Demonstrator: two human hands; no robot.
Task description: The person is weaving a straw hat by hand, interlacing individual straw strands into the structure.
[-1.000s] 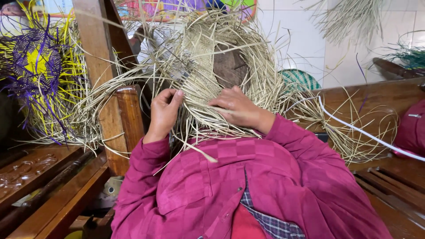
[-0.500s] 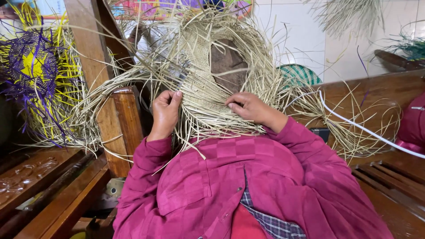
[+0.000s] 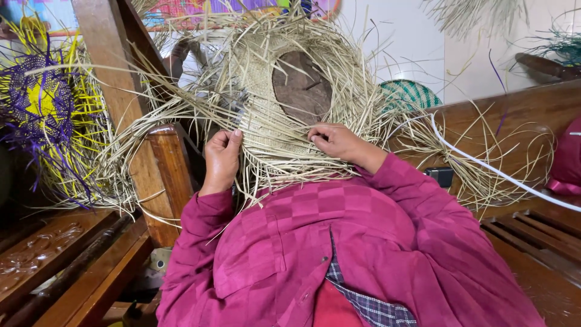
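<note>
right hand (image 3: 339, 142) fingertips hidden in straw (image 3: 272, 139)

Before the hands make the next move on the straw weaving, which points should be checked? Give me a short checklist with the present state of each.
1. Left hand grips the left edge of the straw weaving: ok.
2. Right hand rests on the woven part, fingers pressing the strands: ok.
3. Weaving sits over the round wooden block, which shows through the opening: ok.
4. Loose strands are separated and easy to pick: not ok, they spread and tangle on all sides.
5. Which strand the right fingertips hold: cannot tell, it is too fine to see.
6. Purple and yellow weaving stays apart from the work: ok, it lies at the left.
</note>
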